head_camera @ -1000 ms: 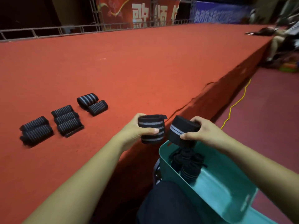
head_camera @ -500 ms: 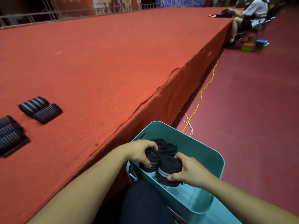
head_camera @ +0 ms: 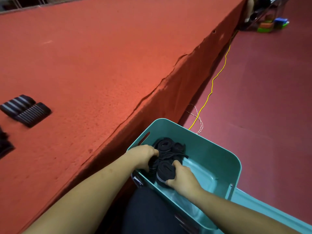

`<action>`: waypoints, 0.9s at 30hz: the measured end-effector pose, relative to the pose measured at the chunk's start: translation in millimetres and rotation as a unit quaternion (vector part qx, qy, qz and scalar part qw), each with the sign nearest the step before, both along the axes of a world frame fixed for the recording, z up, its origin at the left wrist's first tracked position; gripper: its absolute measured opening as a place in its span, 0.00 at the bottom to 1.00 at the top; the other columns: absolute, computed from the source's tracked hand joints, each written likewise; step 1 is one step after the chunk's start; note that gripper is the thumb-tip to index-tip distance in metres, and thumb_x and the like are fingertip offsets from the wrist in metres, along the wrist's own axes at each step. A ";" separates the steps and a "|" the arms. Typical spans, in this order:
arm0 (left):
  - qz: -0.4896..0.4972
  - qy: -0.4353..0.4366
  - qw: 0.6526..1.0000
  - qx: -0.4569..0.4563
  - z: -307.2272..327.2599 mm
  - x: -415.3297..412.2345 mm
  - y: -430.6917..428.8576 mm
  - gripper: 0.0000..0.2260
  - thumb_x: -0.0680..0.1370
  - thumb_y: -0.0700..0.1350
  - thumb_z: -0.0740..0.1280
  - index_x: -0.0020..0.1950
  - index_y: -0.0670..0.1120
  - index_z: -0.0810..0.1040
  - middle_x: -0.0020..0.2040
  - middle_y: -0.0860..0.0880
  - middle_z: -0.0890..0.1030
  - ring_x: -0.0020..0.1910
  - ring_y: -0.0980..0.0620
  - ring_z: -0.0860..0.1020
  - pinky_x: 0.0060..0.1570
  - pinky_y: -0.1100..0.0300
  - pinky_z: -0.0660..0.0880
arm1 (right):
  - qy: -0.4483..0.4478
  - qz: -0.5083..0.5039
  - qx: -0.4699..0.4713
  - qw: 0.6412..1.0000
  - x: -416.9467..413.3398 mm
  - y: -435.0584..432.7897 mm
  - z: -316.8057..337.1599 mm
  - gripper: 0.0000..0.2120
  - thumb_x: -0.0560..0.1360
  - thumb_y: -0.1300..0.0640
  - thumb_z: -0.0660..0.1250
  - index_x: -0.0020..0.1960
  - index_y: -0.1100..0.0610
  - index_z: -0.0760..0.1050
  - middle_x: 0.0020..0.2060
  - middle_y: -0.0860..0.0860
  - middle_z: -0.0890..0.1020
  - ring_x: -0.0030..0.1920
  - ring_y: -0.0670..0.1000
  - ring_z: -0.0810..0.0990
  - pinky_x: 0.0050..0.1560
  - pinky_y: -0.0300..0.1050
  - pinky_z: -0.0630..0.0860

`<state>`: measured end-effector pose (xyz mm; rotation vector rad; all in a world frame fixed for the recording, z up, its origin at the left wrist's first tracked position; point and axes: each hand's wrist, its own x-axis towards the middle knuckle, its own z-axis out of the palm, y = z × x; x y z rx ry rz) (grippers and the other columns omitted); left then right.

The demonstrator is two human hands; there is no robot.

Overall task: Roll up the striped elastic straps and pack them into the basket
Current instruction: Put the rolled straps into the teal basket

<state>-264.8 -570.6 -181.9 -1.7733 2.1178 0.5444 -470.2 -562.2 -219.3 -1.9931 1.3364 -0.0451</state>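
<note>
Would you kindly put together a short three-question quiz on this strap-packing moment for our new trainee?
1. True or false: the left hand grips a rolled strap inside the teal basket.
2. The right hand grips: A another rolled strap; B the yellow cable; C the basket's rim.
3. Fill in: two striped rolls lie unpacked on the red ____.
Key: 1 true; 2 A; 3 stage.
</note>
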 end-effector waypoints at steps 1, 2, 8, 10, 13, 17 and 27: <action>-0.006 -0.003 1.000 0.009 -2.9 -0.3 -1.8 0.31 0.68 0.44 0.78 0.69 0.47 0.73 0.64 0.44 0.76 0.62 0.43 0.75 0.58 0.52 0.73 | -0.003 -0.003 0.007 1.000 1.0 -0.4 -3.0 0.20 0.68 0.50 0.73 0.55 0.53 0.69 0.51 0.54 0.81 0.51 0.57 0.81 0.48 0.47 0.77; -0.010 -0.004 1.000 0.022 -6.2 -0.2 -3.2 0.30 0.69 0.43 0.77 0.70 0.46 0.72 0.65 0.43 0.74 0.63 0.42 0.75 0.59 0.52 0.73 | -0.001 -0.001 0.014 1.000 2.4 -1.1 -5.6 0.20 0.69 0.52 0.73 0.56 0.53 0.69 0.51 0.54 0.81 0.51 0.57 0.81 0.48 0.47 0.78; -0.002 -0.019 0.998 0.057 -14.8 0.8 -7.5 0.31 0.70 0.41 0.77 0.69 0.41 0.68 0.68 0.42 0.68 0.62 0.41 0.75 0.60 0.51 0.72 | 0.008 0.008 0.024 1.000 7.7 -2.7 -15.9 0.23 0.70 0.53 0.75 0.58 0.55 0.66 0.52 0.54 0.80 0.51 0.56 0.81 0.50 0.49 0.79; -0.018 -0.045 0.997 0.061 -16.5 0.5 -8.7 0.31 0.69 0.42 0.79 0.69 0.42 0.71 0.68 0.43 0.67 0.62 0.42 0.74 0.59 0.51 0.73 | 0.017 0.018 0.022 0.999 7.8 -2.1 -17.6 0.25 0.71 0.53 0.76 0.58 0.55 0.63 0.51 0.55 0.80 0.51 0.56 0.81 0.48 0.48 0.78; -0.041 -0.069 0.995 0.064 -17.3 0.1 -7.0 0.30 0.70 0.44 0.78 0.71 0.46 0.74 0.68 0.44 0.67 0.63 0.43 0.73 0.61 0.51 0.73 | 0.036 0.040 0.022 0.998 7.4 0.5 -18.4 0.27 0.72 0.52 0.76 0.59 0.54 0.60 0.52 0.56 0.79 0.51 0.56 0.80 0.46 0.46 0.76; 0.038 0.046 0.998 -0.011 4.9 3.4 -1.3 0.22 0.74 0.46 0.74 0.67 0.47 0.77 0.61 0.46 0.73 0.60 0.46 0.76 0.60 0.54 0.73 | 0.061 0.060 0.032 0.996 3.5 -1.4 -8.3 0.27 0.71 0.47 0.75 0.55 0.53 0.60 0.54 0.56 0.77 0.55 0.58 0.79 0.47 0.46 0.73; 0.314 0.297 0.872 -0.230 125.4 106.0 78.8 0.06 0.77 0.45 0.73 0.51 0.54 0.80 0.44 0.52 0.83 0.42 0.57 0.79 0.50 0.59 0.75 | -0.047 0.046 -0.112 0.992 58.7 -47.8 118.0 0.18 0.75 0.48 0.67 0.59 0.58 0.71 0.53 0.56 0.80 0.57 0.59 0.77 0.54 0.50 0.74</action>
